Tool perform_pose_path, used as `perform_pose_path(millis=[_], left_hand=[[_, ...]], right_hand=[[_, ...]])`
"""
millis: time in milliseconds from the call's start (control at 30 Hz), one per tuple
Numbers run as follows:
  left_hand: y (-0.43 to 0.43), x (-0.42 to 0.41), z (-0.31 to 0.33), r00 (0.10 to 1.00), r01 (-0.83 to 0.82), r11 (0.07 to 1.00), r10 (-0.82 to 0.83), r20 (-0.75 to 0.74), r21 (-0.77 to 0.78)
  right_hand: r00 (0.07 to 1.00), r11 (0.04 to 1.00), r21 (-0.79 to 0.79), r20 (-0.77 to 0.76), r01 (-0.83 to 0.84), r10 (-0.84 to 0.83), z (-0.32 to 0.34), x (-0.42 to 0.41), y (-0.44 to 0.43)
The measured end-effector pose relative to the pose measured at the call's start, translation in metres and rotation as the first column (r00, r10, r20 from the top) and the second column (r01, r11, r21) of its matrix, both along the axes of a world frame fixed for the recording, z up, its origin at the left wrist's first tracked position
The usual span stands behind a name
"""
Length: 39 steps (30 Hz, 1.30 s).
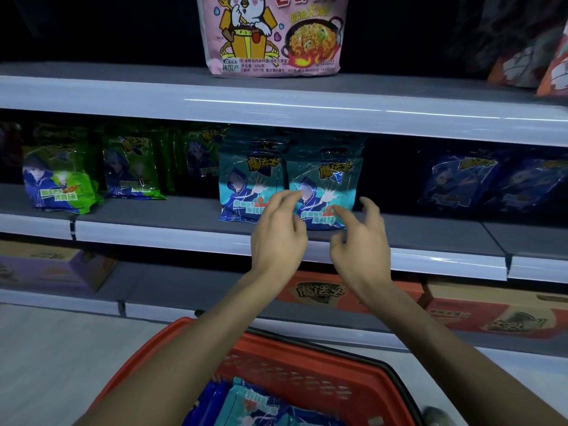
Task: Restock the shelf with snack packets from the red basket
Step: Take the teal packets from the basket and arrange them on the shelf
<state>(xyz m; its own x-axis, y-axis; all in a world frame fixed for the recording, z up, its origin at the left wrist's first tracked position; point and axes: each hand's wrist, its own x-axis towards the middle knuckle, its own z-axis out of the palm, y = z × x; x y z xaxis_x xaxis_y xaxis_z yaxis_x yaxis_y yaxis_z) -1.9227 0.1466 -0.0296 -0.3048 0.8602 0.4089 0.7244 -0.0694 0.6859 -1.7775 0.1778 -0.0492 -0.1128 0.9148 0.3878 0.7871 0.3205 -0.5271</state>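
Observation:
Two teal snack packets stand side by side on the middle shelf (172,215): the left teal packet (246,182) and the right teal packet (330,176). My left hand (278,238) hovers in front of their lower edges with fingers loosely spread, fingertips at the right packet's face. Just right of it, my right hand (362,244) is also relaxed and empty, its fingers near that packet's bottom right corner. Below my forearms sits the red basket (307,361), holding more teal and blue packets (246,404).
Green packets (61,186) line the middle shelf at left, dark blue packets (461,182) at right, with a gap between teal and blue. A pink noodle bag (273,35) stands on the upper shelf. Cardboard cartons (491,312) fill the lower shelf.

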Motion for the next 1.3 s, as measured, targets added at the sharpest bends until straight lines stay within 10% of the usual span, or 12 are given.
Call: perform_pose_path(millis=[267,700,1100,1300], left_hand=[[0.017,-0.005,0.000,0.891,-0.001,0.963,-0.122,-0.438,-0.269],[0.009,-0.003,0.008,0.908,-0.006,0.958,-0.116,-0.404,-0.287],[-0.097,-0.016,0.024,1.000,0.023,0.931,-0.018,0.018,-0.363],[-0.155,-0.032,0.040,0.788,0.204,0.913,0.061,0.612,-0.353]], right_hand=[[0.962,0.989,-0.020,0.228,-0.149,0.149,-0.011,-0.008,0.011],[0.960,0.988,-0.037,0.233,-0.151,0.156,-0.002,-0.008,0.006],[0.969,0.944,-0.219,-0.031,-0.248,0.247,0.023,-0.001,-0.075],[0.729,0.688,-0.537,-0.685,-0.488,-0.017,0.039,0.008,-0.127]])
